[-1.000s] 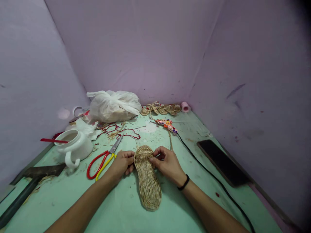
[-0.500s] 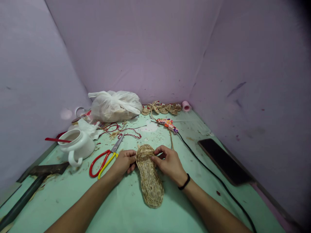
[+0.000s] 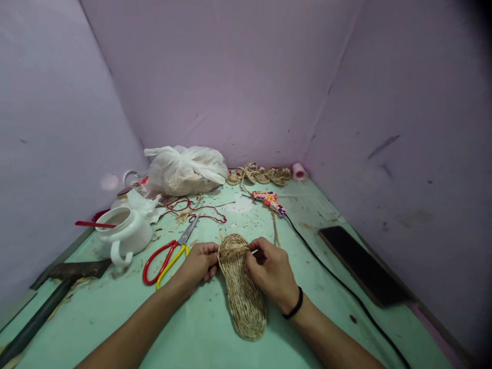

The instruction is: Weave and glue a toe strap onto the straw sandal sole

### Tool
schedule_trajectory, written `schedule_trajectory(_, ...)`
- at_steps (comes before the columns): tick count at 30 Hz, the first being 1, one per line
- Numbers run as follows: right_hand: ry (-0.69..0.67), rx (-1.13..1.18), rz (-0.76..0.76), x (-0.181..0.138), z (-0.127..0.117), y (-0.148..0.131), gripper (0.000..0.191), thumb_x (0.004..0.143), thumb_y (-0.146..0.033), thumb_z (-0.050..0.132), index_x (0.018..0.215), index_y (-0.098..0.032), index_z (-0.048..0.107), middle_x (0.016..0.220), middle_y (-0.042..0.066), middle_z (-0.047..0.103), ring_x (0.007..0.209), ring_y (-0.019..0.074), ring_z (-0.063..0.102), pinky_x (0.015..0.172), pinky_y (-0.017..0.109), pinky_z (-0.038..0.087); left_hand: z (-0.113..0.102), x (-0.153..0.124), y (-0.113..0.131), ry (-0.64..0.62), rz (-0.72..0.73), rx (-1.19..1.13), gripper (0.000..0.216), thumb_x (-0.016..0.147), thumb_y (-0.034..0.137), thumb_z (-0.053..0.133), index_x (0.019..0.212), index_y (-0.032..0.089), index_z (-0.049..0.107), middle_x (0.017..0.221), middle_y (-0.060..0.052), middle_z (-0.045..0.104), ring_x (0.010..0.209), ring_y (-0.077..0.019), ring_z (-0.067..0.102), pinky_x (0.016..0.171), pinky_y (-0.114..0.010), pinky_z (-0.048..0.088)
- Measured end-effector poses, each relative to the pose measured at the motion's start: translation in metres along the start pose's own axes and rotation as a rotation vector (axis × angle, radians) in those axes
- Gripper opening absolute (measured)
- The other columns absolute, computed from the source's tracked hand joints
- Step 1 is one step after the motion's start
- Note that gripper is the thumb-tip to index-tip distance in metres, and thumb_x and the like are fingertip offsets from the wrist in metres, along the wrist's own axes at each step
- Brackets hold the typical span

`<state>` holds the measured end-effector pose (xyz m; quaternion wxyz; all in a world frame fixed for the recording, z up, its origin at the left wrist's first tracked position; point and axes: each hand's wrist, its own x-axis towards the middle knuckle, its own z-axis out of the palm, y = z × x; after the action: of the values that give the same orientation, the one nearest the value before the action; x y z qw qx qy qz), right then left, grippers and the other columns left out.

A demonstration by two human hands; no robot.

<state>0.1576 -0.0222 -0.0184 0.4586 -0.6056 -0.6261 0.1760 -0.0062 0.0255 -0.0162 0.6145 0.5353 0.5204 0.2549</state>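
Observation:
A sole of coiled straw cord (image 3: 246,302), shaped like a slipper, lies lengthwise before me on the green table. Across its far, rounded end runs a short band of the same straw. My left hand (image 3: 199,264) pinches the sole's left edge at the end of that band. On the opposite edge, my right hand (image 3: 272,271) is closed, thumb and forefinger at the band's right end. The fingertips partly hide what they grip there. Scissors (image 3: 166,264) with one red and one yellow handle lie left of my left hand.
A white pot (image 3: 130,230) with a red stick and a hammer (image 3: 79,270) are at left. Behind are a plastic bag (image 3: 186,171), red thread (image 3: 186,204), small straw slippers (image 3: 263,175) and a pink spool (image 3: 299,172). A flowered glue gun (image 3: 269,201), its black cable and a phone (image 3: 361,264) lie right.
My right thumb has slid from the sole's top toward its right edge. The left hand keeps its hold. The whole view has shifted slightly.

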Motion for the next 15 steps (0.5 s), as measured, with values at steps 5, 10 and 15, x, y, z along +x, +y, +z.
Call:
schedule_trajectory(5, 0.010, -0.200, -0.076, -0.0021, -0.0014, 0.0027, 0.006, 0.075, -0.021, 0.052, 0.073, -0.018, 0.057, 0.067, 0.001, 0.062, 0.057, 0.0143, 0.058, 0.055, 0.024, 0.042, -0.0006, 0.0003, 0.0005, -0.012, -0.006, -0.004, 0.013, 0.062, 0.025, 0.050, 0.063, 0.013, 0.055, 0.031, 0.007, 0.042, 0.026, -0.0028, 0.026, 0.030, -0.015, 0.016)
schedule_trajectory(10, 0.064, -0.343, -0.193, -0.0027, 0.0005, 0.0084, 0.009, 0.075, -0.025, 0.054, 0.081, -0.018, 0.055, 0.074, 0.003, 0.063, 0.066, 0.0183, 0.060, 0.057, 0.027, 0.043, -0.0011, 0.0006, 0.0025, -0.026, -0.047, -0.020, 0.014, 0.062, 0.028, 0.051, 0.060, 0.014, 0.055, 0.031, 0.007, 0.042, 0.025, -0.0037, 0.028, 0.029, -0.016, 0.018)
schedule_trajectory(15, 0.131, -0.385, -0.328, 0.0015, 0.0048, 0.0064, 0.016, 0.079, -0.017, 0.045, 0.089, -0.018, 0.057, 0.079, 0.005, 0.066, 0.069, 0.0177, 0.062, 0.058, 0.026, 0.046, -0.0003, 0.0006, 0.0050, -0.026, -0.104, -0.026, 0.014, 0.063, 0.026, 0.050, 0.063, 0.014, 0.058, 0.031, 0.008, 0.041, 0.026, -0.0044, 0.029, 0.029, -0.016, 0.019)
